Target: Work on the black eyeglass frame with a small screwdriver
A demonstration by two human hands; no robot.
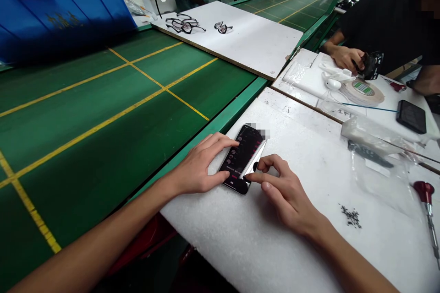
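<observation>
A phone (pixel 242 158) with a dark lit screen lies on the white foam-topped table (pixel 220 233). My left hand (pixel 202 162) rests at its left side, fingers apart, with the thumb and a fingertip on the phone's edge and screen. From the right, my right hand (pixel 283 187) reaches over the phone's lower right part, its index finger extended at the screen and the other fingers bent. Neither hand grips anything.
Small dark screws (pixel 350 216) and a red-handled screwdriver (pixel 424 192) lie right, near plastic bags (pixel 381 165). A green conveyor (pixel 120 114) runs left, with a blue bin (pixel 62 9) and a white board (pixel 240 32) bearing glasses. Another person's hand (pixel 347 58) holds a black object.
</observation>
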